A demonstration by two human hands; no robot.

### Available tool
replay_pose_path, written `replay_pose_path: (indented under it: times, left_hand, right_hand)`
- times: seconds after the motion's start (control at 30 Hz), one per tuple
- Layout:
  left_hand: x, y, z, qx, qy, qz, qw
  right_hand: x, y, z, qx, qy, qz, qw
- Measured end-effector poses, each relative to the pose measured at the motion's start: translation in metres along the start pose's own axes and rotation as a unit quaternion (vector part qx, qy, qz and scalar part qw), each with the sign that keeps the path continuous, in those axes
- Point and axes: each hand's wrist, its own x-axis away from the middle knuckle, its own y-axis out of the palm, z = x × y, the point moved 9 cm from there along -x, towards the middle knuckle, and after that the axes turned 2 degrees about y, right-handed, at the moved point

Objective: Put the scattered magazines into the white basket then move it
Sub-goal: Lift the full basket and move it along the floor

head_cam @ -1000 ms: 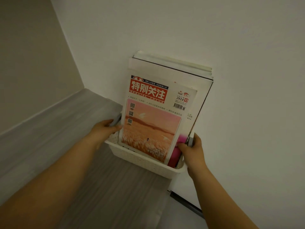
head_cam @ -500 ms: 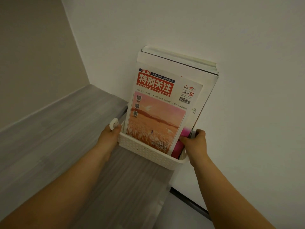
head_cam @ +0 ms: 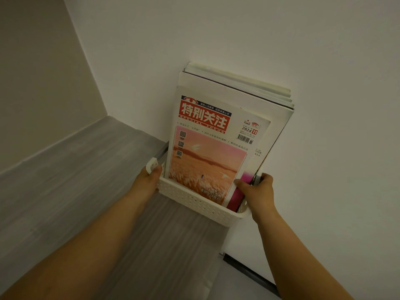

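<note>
Grip: left hand (head_cam: pixel 149 181), right hand (head_cam: pixel 258 189) each hold one white basket (head_cam: pixel 194 200) | magazines (head_cam: pixel 207 152) upright, count unclear

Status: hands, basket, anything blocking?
Left hand grips basket at left end, right hand at right end. Magazines stand inside, leaning on wall. Nothing else in the way.

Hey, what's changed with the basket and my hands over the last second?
The left hand slid down the end of the white basket, so its left handle, covered a second ago, now shows above the thumb. Unchanged: the right hand keeps its grip on the other end, and the magazines stay upright against the wall.
</note>
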Motion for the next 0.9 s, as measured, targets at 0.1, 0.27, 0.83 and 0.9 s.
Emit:
replay_pose_path:
  times: [0.1,0.27,0.83,0.9]
  left_hand:
    - [-0.001,0.000,-0.002,0.005,0.001,0.010,1.000]
    - [0.001,0.001,-0.001,0.014,-0.010,0.017,1.000]
    - [0.012,-0.001,0.065,-0.123,0.086,0.057,0.987]
    - [0.001,0.009,0.090,-0.120,0.108,0.034,0.986]
  right_hand:
    - [0.000,-0.002,-0.002,0.006,-0.001,-0.001,1.000]
    - [0.002,-0.005,-0.001,0.008,0.001,-0.007,1.000]
    - [0.017,-0.023,-0.050,0.081,-0.113,0.014,0.990]
    - [0.016,-0.016,-0.070,0.078,-0.146,0.003,0.986]
